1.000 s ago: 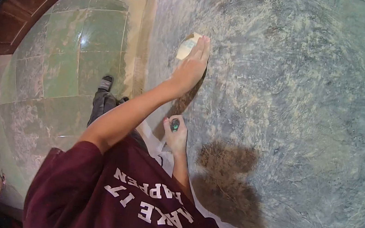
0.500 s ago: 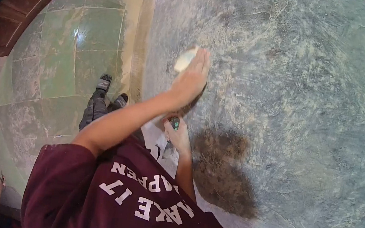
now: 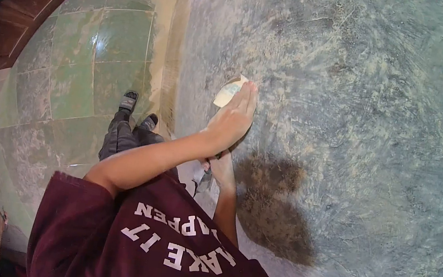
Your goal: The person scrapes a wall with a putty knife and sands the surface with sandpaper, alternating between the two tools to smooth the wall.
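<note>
My left hand [image 3: 231,120] is pressed flat against the grey wall [image 3: 358,129], fingers together and pointing up. Under it is a cream sheet of sandpaper [image 3: 229,92] with faint print, its free edge sticking out at the left of the fingers. Lower down, partly covered by my left forearm, my right hand [image 3: 222,170] is closed around a tool [image 3: 204,181]. A greyish, blade-like part of it points down; its handle is mostly hidden, so its exact kind cannot be made out.
Two dark damp-looking patches [image 3: 275,202] mark the wall beside my right arm. Greenish floor tiles [image 3: 72,69] lie to the left, where my feet in slippers [image 3: 129,102] stand close to the wall's base. A brown panelled door [image 3: 22,5] is at the upper left.
My left hand has slid down the wall with the sandpaper, which is now less blurred. My right hand has shifted slightly, and its tool's green-dark handle end is now covered.
</note>
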Tool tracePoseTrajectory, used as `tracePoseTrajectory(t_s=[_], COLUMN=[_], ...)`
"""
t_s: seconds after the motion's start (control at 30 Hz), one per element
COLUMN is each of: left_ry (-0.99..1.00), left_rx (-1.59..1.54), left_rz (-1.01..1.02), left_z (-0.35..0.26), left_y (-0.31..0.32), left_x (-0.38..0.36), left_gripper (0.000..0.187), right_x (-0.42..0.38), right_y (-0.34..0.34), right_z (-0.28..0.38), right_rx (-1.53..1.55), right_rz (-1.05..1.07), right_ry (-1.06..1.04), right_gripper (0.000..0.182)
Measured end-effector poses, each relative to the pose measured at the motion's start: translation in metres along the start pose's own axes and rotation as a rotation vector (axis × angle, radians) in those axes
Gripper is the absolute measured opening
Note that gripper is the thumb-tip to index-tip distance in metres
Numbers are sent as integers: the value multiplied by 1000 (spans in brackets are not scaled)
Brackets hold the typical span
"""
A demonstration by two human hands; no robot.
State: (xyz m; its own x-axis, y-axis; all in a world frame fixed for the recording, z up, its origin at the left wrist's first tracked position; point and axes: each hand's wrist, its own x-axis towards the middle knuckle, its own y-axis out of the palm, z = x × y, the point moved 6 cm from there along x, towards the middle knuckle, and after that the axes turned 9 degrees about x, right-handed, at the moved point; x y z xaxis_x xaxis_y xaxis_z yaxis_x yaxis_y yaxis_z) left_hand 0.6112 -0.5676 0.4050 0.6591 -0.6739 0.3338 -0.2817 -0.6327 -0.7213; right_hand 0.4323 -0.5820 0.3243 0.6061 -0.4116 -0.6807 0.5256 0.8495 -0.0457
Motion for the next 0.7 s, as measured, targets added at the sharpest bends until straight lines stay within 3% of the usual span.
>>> tracePoseTrajectory(t_s=[0.07, 0.13, 0.2, 0.33, 0.43, 0.5, 0.7], left_ry=[-86, -104, -29, -163, -101, -65, -162], left_rx=[-64, -88, -93, -183, -305, -341, -296], left_rz=[-5, 85, 29, -4, -40, 73, 16], left_z=[14, 12, -8, 24, 15, -7, 21], left_y=[-6, -7, -8, 8, -1, 6, 8], left_x=[18, 17, -8, 29, 10, -25, 11], left_gripper=[69, 68, 69, 67, 64, 64, 68], right_x=[-11, -9, -11, -14, -14, -10, -10], right_y=[15, 5, 3, 12, 10, 11, 6], right_z=[25, 9, 7, 21, 17, 14, 12], right_rx=[9, 9, -8, -12, 25, 2, -19], right_rz=[24, 18, 44, -69, -42, -22, -50], right_ry=[-50, -35, -25, -24, -50, -70, -49], right_gripper=[26, 23, 16, 17, 16, 17, 13])
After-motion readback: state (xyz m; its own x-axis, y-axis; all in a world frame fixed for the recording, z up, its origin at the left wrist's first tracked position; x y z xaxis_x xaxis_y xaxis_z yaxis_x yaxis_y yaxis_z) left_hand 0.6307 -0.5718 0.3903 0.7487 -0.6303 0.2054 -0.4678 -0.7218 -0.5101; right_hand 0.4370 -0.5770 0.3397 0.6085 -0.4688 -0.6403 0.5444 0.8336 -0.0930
